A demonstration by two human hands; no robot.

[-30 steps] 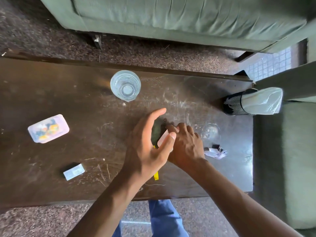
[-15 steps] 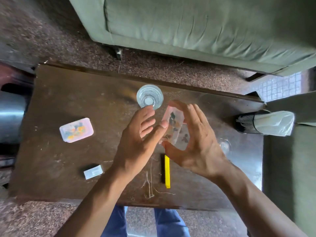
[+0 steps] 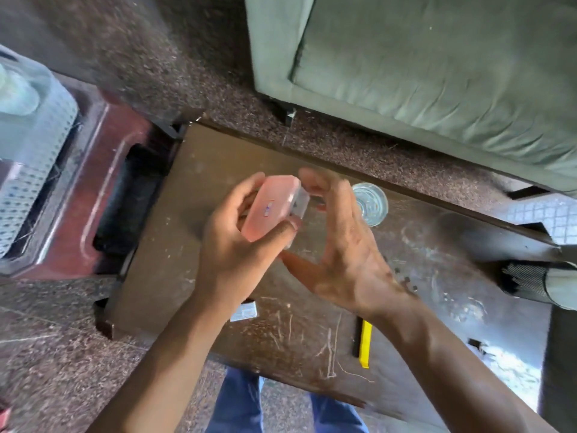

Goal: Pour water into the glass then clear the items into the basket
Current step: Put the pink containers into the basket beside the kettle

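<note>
Two hands meet above the surface. A pink-lidded box is clasped by the left hand, long axis tilted away and rightward, lid toward the camera. Just right, the right hand is spread with straight fingers at the box's far end. Beyond it stands the glass; nearer lie a small white packet and a yellow stick. Far left, a perforated basket is seen.

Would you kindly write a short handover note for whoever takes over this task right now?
Left hand: grips the pink-lidded clear plastic box above the dark wooden table.
Right hand: open beside the box; contact unclear.
Clear drinking glass: upright on the table's far side, apparently holding water.
Still on the table: small white packet, yellow-and-black stick.
White perforated basket: on the red stool, left.
Left: put the box and remaining items in the basket.
</note>
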